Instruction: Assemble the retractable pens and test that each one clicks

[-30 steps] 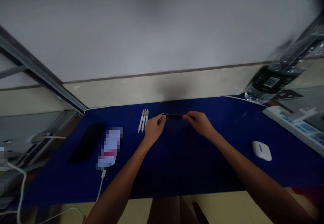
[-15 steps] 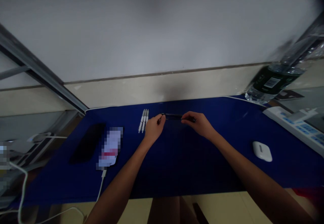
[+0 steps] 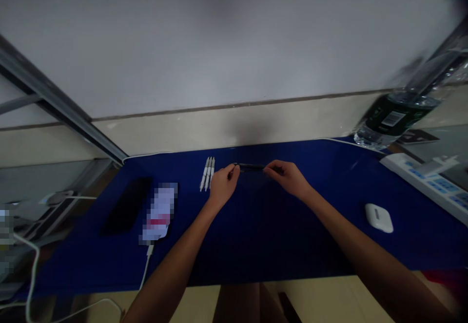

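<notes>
A: What do we have at twelve o'clock?
B: A slim black pen [image 3: 250, 167], our left hand [image 3: 223, 185] and right hand [image 3: 287, 177] each in a narrow grip on one end.
A: Handling?
B: Light, stiff, probably slippery; we'd hold the barrel. White pens [image 3: 206, 174] lie at eleven o'clock.

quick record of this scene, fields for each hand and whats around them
left hand: left hand pinches one end of black slim pen
right hand: right hand grips the other end
beside hands: three white pens lying side by side, left of left hand
rest: blue desk mat, black phone, pixelated device with white cable, white earbud case, power strip, water bottle
</notes>
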Motion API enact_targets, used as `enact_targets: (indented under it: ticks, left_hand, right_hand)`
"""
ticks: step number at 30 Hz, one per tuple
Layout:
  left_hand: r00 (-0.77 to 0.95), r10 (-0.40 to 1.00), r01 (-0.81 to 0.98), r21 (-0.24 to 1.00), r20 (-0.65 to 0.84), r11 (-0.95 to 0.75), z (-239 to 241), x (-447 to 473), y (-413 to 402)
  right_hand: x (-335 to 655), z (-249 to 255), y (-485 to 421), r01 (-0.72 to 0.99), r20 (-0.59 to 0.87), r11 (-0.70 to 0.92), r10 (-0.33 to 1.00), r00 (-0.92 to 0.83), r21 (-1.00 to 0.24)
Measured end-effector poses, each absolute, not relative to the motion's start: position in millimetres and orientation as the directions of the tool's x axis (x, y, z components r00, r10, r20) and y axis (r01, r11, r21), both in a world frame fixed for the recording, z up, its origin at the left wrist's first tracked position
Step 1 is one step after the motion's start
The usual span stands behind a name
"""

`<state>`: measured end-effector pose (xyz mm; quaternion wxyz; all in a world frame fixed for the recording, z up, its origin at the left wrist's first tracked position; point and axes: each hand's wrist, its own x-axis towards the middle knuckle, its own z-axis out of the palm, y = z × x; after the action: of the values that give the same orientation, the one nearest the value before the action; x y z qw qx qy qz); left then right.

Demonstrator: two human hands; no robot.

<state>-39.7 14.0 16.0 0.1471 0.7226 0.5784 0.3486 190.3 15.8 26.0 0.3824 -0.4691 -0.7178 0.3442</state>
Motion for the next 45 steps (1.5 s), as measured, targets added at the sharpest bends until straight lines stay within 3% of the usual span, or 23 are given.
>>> enact_targets:
  ticks: [30, 38, 45]
  left_hand:
    - [0.106, 0.944, 0.727, 0.623, 0.313, -0.289, 15.4, -37.2, 11.9]
    - [0.104, 0.94, 0.729, 0.618, 0.326, -0.295, 17.6, -35.9, 11.0]
    - [0.12, 0.939, 0.724, 0.618, 0.323, -0.305, 18.8, -35.8, 10.3]
  right_hand:
    - [191.3, 28.4, 15.8, 0.369, 0.166, 0.26, 0.949, -0.267, -0.892]
    - [190.7, 27.0, 18.3, 0.332, 0.213, 0.292, 0.943, -0.255, -0.897]
    - [191.4, 28.7, 16.5, 0.368, 0.138, 0.237, 0.951, -0.276, -0.899]
